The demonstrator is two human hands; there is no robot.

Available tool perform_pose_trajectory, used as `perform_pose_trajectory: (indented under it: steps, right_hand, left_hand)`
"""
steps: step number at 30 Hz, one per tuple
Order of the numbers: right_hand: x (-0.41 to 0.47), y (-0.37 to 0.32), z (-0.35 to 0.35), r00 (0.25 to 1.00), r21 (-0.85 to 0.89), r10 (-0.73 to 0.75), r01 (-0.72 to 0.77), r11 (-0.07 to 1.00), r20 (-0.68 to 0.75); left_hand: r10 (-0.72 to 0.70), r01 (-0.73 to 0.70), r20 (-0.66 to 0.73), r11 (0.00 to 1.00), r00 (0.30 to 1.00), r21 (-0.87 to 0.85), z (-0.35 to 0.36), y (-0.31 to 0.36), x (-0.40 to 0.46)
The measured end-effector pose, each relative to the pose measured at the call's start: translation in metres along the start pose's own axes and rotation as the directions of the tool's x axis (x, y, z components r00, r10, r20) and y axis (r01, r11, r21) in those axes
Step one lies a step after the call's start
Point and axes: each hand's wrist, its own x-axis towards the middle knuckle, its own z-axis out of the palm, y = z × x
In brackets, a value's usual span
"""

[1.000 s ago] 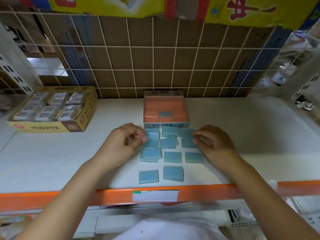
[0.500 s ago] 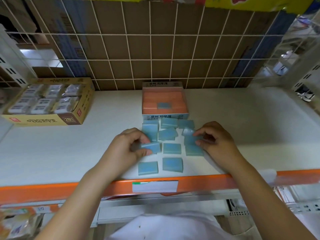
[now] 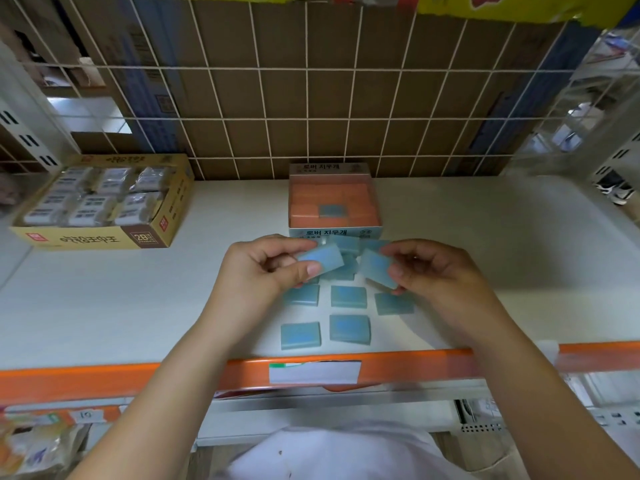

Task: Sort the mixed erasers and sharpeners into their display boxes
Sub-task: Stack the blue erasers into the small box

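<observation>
White shelf (image 3: 121,306) strewn with blue erasers (image 3: 348,296) before orange-filled box (image 3: 334,202), left hand (image 3: 258,271) and right hand (image 3: 433,271) each pinching one eraser aloft, close together, liable to knock corners and drop one among the loose pile.

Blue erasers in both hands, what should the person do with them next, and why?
Probably carry them forward to the orange-lined display box and set them in. The left hand and right hand each pinch a blue eraser lifted off the shelf, the box sits just behind, and one blue eraser already lies inside it.
</observation>
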Motion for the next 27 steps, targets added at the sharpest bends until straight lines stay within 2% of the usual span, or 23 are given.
perform_pose_trajectory:
  steps: [10,16,19,23,27]
  right_hand:
    - [-0.001,-0.021,0.008,0.999,-0.013,-0.020,0.021,1.000,0.047]
    - [0.006,-0.030,0.009,0.997,0.002,-0.076,0.076,0.997,0.004]
    - [0.006,-0.039,0.010,0.990,0.022,-0.137,0.137,0.990,-0.022]
    - [0.007,-0.050,0.013,0.975,0.019,-0.222,0.223,0.975,-0.010]
    - [0.015,-0.055,0.011,0.971,-0.029,-0.237,0.238,0.971,0.011]
  left_hand:
    - [0.076,-0.075,0.062,0.997,0.995,-0.015,-0.003,0.008,0.002]
    - [0.091,-0.090,0.016,0.993,0.996,-0.076,-0.007,0.011,0.010]
    - [0.166,-0.164,0.038,0.985,0.985,-0.057,-0.011,0.015,0.013]
    - [0.212,-0.209,0.040,0.975,0.976,-0.069,-0.016,0.018,0.017]
    - [0.200,-0.199,0.013,0.979,0.980,-0.047,-0.015,0.026,0.023]
